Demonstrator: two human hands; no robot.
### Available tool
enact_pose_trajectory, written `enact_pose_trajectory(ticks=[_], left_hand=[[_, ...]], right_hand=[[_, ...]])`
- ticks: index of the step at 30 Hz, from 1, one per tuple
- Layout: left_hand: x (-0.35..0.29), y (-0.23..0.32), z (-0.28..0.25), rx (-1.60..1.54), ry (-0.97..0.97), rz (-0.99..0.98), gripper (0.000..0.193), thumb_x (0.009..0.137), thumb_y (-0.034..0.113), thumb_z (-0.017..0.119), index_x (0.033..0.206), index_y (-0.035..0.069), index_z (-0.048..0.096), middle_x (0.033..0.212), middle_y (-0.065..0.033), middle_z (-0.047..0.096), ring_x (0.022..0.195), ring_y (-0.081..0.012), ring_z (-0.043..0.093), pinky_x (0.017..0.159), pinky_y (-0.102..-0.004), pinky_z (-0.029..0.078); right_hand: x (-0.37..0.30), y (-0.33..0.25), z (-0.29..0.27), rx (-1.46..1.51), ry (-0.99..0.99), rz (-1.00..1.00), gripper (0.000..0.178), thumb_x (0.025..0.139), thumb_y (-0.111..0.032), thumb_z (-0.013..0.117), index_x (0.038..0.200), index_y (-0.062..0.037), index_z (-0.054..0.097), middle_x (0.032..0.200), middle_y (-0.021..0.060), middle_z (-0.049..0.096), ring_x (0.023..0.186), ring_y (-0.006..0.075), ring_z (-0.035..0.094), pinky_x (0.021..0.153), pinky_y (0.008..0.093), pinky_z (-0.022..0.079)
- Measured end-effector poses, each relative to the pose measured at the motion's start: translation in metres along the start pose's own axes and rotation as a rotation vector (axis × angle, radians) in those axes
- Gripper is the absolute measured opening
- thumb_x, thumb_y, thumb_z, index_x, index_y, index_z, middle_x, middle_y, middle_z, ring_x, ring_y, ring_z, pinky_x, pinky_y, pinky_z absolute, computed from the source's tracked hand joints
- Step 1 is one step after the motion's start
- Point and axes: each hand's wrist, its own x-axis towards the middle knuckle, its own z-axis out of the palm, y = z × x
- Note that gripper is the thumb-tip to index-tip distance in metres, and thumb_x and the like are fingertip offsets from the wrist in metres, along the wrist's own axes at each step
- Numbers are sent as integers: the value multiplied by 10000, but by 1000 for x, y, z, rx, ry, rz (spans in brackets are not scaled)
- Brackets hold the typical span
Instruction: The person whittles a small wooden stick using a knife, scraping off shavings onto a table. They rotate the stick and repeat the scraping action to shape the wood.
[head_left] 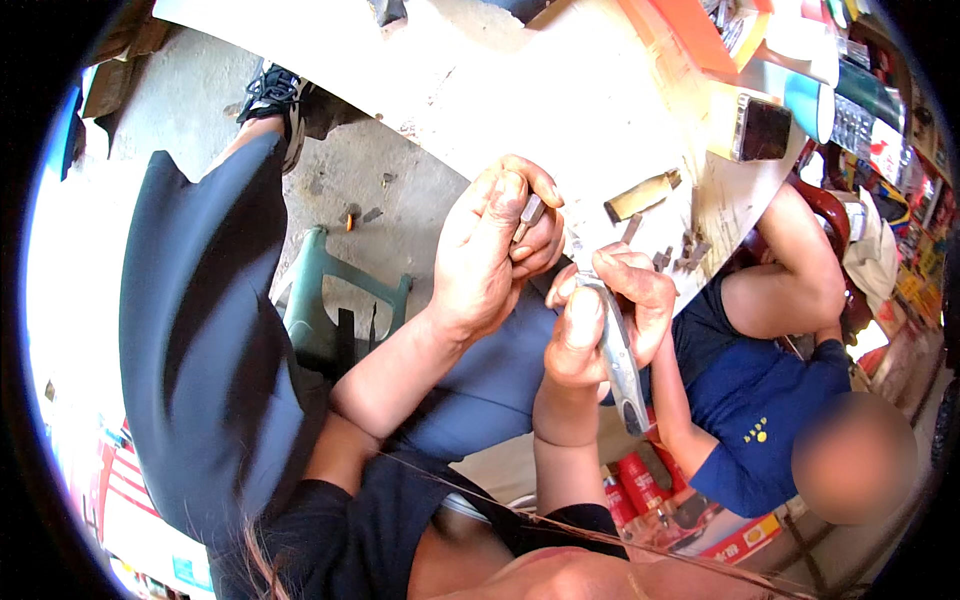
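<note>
My left hand [495,245] is closed, with a small dark grey stick [529,217] pinched between thumb and curled fingers. Close beside it, my right hand [620,315] wraps round a slim silver-grey utility knife [622,375]. The knife's rear end points down toward me and its front end lies by the left hand's fingers; the blade itself is too bright to make out. Both hands are held over my lap at the edge of the white table [470,100]. Several dark short sticks [690,252] and a yellowish-brown flat piece [642,196] lie on the table just beyond the right hand.
A phone-like dark device [762,130], a blue-and-white cup [808,105] and an orange box [690,35] stand at the far right. Another person in a blue shirt [750,420] sits to my right. A green stool [312,290] stands at the left.
</note>
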Motion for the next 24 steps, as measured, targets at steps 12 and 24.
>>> enact_pose_trajectory(ticks=[12, 24], left_hand=[[9, -13, -22, 237, 98, 77, 304, 980, 333, 440, 943, 37, 499, 657, 9, 450, 541, -31, 328, 473, -177, 261], [11, -15, -40, 207, 104, 42, 270, 967, 322, 480, 959, 54, 514, 730, 1, 532, 547, -9, 341, 485, -155, 281]], right_hand=[[2, 27, 9, 81, 21, -34, 168, 783, 4, 596, 881, 16, 460, 772, 109, 547, 676, 183, 588, 770, 414, 565], [0, 38, 13, -32, 14, 34, 136, 745, 8, 628, 778, 15, 496, 682, 119, 573, 710, 254, 667, 698, 351, 565]])
